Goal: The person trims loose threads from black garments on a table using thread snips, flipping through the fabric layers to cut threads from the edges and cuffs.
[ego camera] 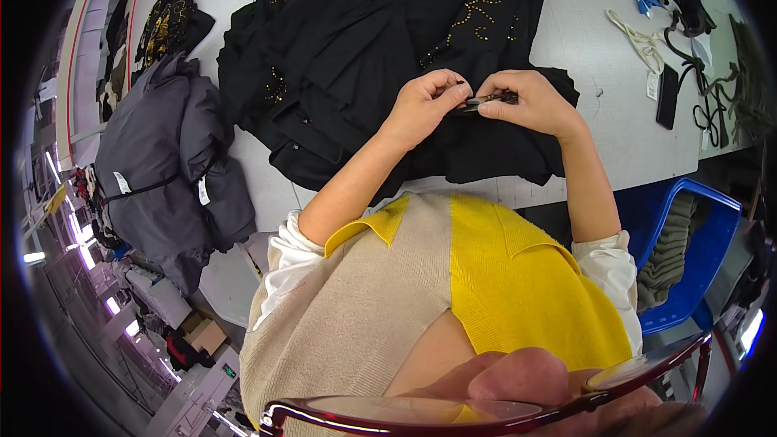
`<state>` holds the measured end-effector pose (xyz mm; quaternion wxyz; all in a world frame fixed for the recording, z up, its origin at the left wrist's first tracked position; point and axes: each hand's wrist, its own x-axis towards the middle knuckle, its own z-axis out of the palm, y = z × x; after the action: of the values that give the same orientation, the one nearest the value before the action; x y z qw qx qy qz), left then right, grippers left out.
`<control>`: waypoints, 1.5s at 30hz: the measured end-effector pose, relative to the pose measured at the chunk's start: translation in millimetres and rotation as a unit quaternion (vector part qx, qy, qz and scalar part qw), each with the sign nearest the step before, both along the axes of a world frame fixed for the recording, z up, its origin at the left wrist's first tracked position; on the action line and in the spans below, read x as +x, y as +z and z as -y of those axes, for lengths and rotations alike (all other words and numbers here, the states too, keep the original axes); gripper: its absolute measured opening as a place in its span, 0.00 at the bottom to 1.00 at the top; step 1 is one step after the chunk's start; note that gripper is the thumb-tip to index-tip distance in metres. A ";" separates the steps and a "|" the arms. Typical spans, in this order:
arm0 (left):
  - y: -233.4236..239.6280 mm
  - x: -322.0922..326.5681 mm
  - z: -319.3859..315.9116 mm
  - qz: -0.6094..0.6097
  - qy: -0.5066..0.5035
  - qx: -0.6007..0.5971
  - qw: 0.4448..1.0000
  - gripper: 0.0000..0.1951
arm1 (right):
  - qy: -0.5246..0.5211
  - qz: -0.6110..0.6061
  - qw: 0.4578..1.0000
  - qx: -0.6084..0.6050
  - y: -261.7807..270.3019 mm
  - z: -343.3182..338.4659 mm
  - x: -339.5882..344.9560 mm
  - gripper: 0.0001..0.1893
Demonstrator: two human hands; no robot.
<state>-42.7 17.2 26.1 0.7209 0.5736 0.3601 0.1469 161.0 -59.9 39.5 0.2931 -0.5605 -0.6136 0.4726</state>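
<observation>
Black cloth with gold sequin patterns, seemingly a garment, lies heaped over the table in front of me. Above its near right part, my left hand pinches a small dark bit of the cloth between thumb and fingertips. Facing it, my right hand grips small metal thread snips. The blades point left, close to my left fingertips. Whether the blades touch the cloth is too small to tell.
A grey bundle tied with black cord sits on the left, below another sequinned piece. To the right lie a dark phone, a cream cord and black cords. A blue plastic bin holds folded olive fabric.
</observation>
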 end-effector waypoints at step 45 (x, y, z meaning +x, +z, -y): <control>76.1 -161.6 21.0 -0.328 -0.426 0.193 0.821 0.12 | -0.370 -0.360 0.845 -0.139 -38.1 52.8 -16.8 0.12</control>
<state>-204.3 -3.9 102.2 0.4249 0.8118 0.2598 -0.3050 144.2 -112.8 1.3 0.5654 -0.5715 -0.1399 0.5780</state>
